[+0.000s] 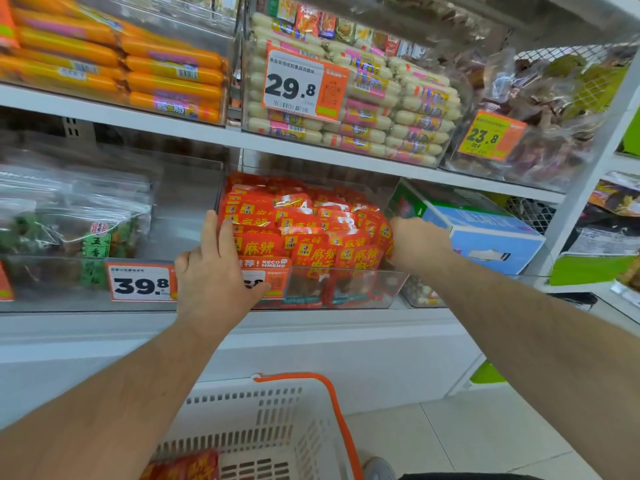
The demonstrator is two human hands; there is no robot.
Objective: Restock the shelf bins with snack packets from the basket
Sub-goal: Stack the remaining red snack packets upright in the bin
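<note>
A clear shelf bin (388, 289) on the lower shelf is packed with red snack packets (311, 230) standing in rows. My left hand (214, 275) presses its straight fingers against the left side of the stack, with the thumb lying across the bin's front by the price tag. My right hand (419, 244) is pushed against the right side of the stack, and its fingertips are hidden between the packets and the bin wall. Below, the white basket (277, 427) with an orange handle (341, 414) holds a red packet (187, 465) at its near left.
Left of the bin sits a clear bin of transparent bags (69, 220) with a 39.8 tag (142, 284). A blue box (485, 233) lies to the right. The shelf above carries orange sausages (138, 71) and white sausages (381, 109). A white shelf post (585, 188) stands at the right.
</note>
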